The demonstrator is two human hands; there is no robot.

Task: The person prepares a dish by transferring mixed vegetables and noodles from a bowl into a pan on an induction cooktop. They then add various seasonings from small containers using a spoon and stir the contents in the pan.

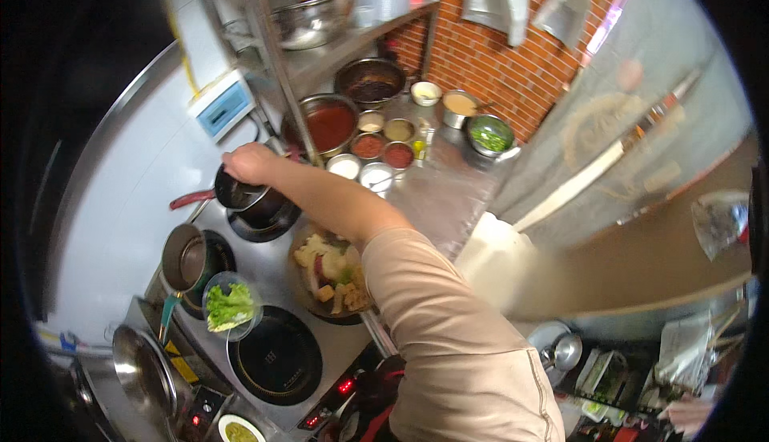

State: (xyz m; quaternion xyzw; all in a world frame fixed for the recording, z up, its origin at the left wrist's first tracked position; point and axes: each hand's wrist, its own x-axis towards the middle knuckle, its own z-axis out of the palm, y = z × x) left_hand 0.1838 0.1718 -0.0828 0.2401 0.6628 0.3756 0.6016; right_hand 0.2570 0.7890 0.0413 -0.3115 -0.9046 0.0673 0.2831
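Observation:
My right hand (247, 163) reaches to the back left, directly over a small dark pan (231, 193) with a red handle, stacked on a dark pot at the rear burner. Its fingers are blurred and partly hidden, so whether they grip anything does not show. Beneath my forearm, a wide pan (330, 274) holds cauliflower, tofu-like cubes and other pieces. Left of it, a clear bowl (231, 307) of green lettuce sits beside a saucepan (185, 259) with a teal handle. A black round burner (276, 355) lies nearer me. My left hand is out of view.
Several bowls of sauces and powders (369, 145) stand at the back, beside a pot of red sauce (329, 124) and a pot of chopped greens (491, 134). A metal shelf (336, 45) overhangs them. A steel pan (144, 370) stands at the left edge.

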